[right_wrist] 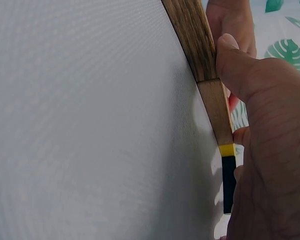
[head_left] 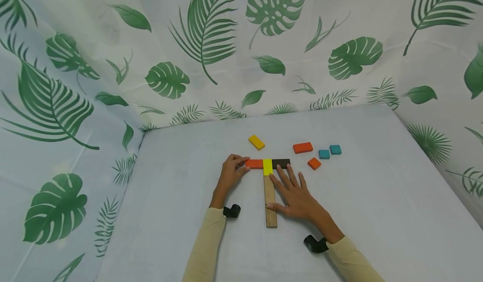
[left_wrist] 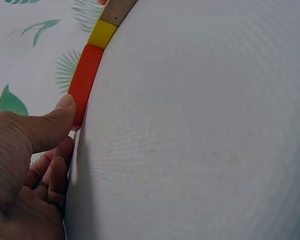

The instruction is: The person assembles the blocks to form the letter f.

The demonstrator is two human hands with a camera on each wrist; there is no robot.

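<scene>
A T-shape of flat blocks lies on the white surface. Its crossbar has a red block (head_left: 254,164) at left, a yellow block (head_left: 267,167) in the middle and a black block (head_left: 281,163) at right. Two wooden blocks (head_left: 271,219) end to end form the stem. My left hand (head_left: 230,174) pinches the red block's outer end, thumb on the near edge and a finger on the far edge. Fingers spread, my right hand (head_left: 298,197) touches the black block with its fingertips, while its thumb (right_wrist: 235,60) rests at the joint of the wooden blocks.
Behind the T lies a loose yellow block (head_left: 256,142). To the right are a red block (head_left: 303,148), a small orange block (head_left: 314,164) and two blue blocks (head_left: 324,154). A leaf-print cloth (head_left: 226,93) hangs behind and at both sides.
</scene>
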